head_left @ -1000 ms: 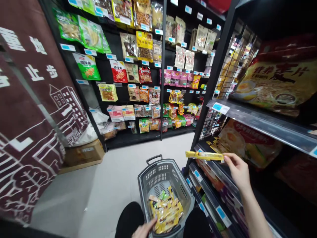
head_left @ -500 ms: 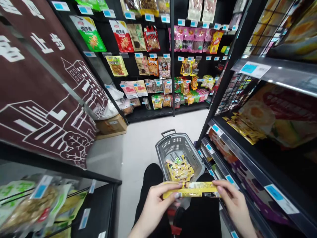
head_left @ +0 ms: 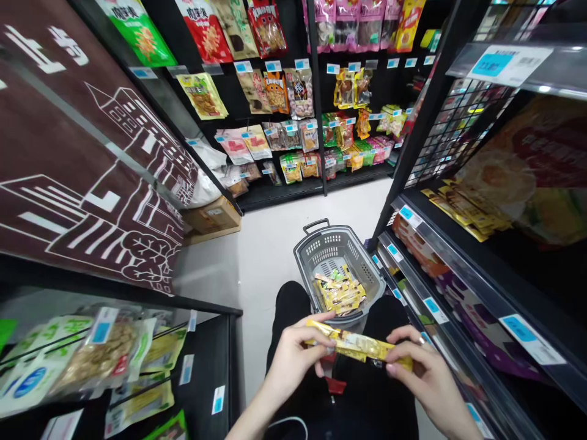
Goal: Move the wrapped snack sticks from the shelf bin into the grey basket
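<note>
Both hands hold a long yellow snack packet (head_left: 355, 344) over my lap, which is in black trousers. My left hand (head_left: 296, 354) pinches its left end and my right hand (head_left: 419, 379) grips its right end. The packet slants down to the right. Just beyond it, on the floor, stands a grey plastic basket (head_left: 321, 253) with several similar yellow packets (head_left: 340, 291) in its bottom. More yellow packets (head_left: 463, 211) lie stacked on the dark shelf to my right.
Dark shelving (head_left: 440, 269) with blue price tags runs along the right. A far wall rack (head_left: 293, 91) is hung with snack bags. A brown curtain (head_left: 82, 159) hangs left, a cardboard box (head_left: 213, 217) below it. Bagged goods (head_left: 92, 360) fill a low left shelf. Pale floor (head_left: 266, 244) lies between.
My right hand carried the packet from the right shelf down to my lap, my left hand left the basket and took its other end. The packet has since tilted and my view dropped.
</note>
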The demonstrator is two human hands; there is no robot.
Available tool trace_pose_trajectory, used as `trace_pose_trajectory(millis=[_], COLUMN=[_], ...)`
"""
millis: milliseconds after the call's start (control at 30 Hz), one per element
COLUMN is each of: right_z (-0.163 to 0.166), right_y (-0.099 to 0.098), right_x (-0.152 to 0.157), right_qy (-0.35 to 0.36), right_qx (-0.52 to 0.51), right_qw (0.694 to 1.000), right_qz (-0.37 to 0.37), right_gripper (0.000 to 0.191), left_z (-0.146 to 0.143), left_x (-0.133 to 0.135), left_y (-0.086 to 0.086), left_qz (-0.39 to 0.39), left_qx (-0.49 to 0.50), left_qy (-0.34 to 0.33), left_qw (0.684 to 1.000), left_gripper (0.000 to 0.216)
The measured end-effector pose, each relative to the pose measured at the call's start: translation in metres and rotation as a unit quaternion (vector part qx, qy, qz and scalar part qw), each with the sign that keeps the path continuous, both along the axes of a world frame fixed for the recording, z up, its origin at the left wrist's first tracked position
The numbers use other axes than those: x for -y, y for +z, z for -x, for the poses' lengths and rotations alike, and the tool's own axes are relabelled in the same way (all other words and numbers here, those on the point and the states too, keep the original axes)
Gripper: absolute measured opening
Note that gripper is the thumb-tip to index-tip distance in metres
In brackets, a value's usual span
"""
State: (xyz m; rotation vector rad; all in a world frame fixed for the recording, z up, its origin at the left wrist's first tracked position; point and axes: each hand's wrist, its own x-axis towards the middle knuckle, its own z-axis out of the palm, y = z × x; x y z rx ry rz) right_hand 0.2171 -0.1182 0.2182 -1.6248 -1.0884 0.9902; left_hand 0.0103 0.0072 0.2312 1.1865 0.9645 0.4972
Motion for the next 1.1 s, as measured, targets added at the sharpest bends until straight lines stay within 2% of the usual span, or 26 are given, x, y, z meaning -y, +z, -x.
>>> trace_pose_trajectory(millis=[167, 333, 500, 600, 667, 767, 900, 1100], right_z=[0.003, 0.009, 0.028, 0.035, 0.035, 0.03, 0.018, 0.001], right_y=[0.001, 0.005, -0.001, -0.006, -0.008, -0.008, -0.007, -0.004], right_x=[-0.001, -0.002, -0.017, -0.025, -0.026, -0.025, -0.02, -0.011], right_qy=[-0.005, -0.039, -0.168, -0.191, -0.19, -0.176, -0.163, -0.108], right_qx=[-0.014, 0.002, 0.126, 0.116, 0.069, -0.019, -0.08, -0.227], right_qw=[0.999, 0.996, 0.977, 0.974, 0.979, 0.984, 0.983, 0.968], right_qz=[-0.031, -0.084, -0.034, -0.033, -0.027, 0.001, 0.015, 0.001], right_gripper=[0.014, 0.013, 0.036, 0.03, 0.024, 0.037, 0.033, 0.03], left_z=[0.004, 0.001, -0.01, -0.011, -0.009, -0.005, 0.001, 0.011], left_x=[-0.002, -0.004, 0.001, 0.002, 0.002, 0.0, -0.004, -0.008], left_y=[-0.003, 0.003, 0.002, -0.005, -0.008, -0.006, 0.001, 0.007], left_qz=[0.013, 0.005, -0.11, -0.134, -0.106, -0.014, 0.098, 0.151], left_qx=[0.015, 0.029, -0.055, -0.056, -0.023, 0.032, 0.063, 0.111], left_qy=[0.002, -0.01, 0.062, 0.118, 0.125, 0.086, 0.033, -0.021], left_qw=[1.0, 1.0, 0.99, 0.982, 0.986, 0.996, 0.993, 0.982], left_gripper=[0.005, 0.008, 0.024, 0.033, 0.038, 0.042, 0.047, 0.038])
